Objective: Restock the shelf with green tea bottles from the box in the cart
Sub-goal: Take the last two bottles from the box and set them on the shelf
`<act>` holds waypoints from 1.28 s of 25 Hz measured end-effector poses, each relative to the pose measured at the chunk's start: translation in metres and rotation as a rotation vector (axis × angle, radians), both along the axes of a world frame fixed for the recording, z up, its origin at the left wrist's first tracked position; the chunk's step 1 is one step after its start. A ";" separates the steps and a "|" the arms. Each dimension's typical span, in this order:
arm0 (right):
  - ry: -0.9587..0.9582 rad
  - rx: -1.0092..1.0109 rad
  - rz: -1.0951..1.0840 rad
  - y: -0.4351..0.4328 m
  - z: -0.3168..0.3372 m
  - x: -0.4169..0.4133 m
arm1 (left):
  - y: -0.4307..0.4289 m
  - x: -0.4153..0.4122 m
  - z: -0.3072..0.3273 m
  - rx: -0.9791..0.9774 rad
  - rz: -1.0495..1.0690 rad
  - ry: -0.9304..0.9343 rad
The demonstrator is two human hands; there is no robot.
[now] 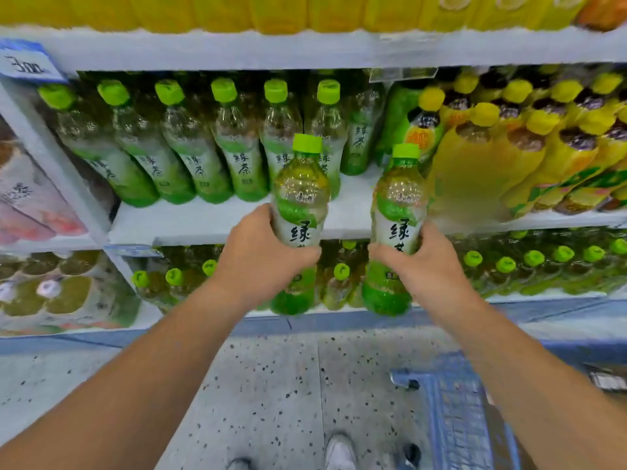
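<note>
Both hands grip tea bottles mid-body: left hand (261, 252) wraps one bottle (298, 212), right hand (417, 262) the other bottle (395, 215). Each stands upright, cap up, in front of the shelf (210, 222), side by side but apart.

Legible markings
绿茶 on green tea bottles (244, 167), 11 to 12 o'clock; price tag (29, 64), 10 o'clock, begins 3.

Bare shelf board (203, 222) in front of the green tea row (190, 154), open gap at the row's right end, yellow-capped bottles (509, 157) walling beyond it, upper shelf (237, 49) close above the row
</note>
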State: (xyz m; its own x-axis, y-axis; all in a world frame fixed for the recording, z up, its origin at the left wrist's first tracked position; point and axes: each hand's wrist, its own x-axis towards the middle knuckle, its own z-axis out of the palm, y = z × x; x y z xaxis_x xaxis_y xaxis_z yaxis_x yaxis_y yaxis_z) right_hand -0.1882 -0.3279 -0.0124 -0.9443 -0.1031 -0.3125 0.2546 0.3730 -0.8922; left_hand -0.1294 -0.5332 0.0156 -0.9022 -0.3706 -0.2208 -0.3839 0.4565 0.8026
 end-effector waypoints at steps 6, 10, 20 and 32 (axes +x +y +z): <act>0.221 0.035 -0.061 -0.029 -0.020 -0.068 | -0.012 -0.061 -0.047 0.077 0.026 0.206; 0.373 -0.001 -0.068 -0.046 -0.023 -0.093 | -0.019 -0.076 -0.052 0.062 0.057 0.305; 0.544 0.041 -0.013 -0.056 -0.067 -0.109 | -0.019 -0.099 -0.079 0.109 0.030 0.486; 0.485 0.274 -0.127 -0.059 -0.103 -0.103 | -0.020 -0.094 -0.092 0.026 -0.027 0.469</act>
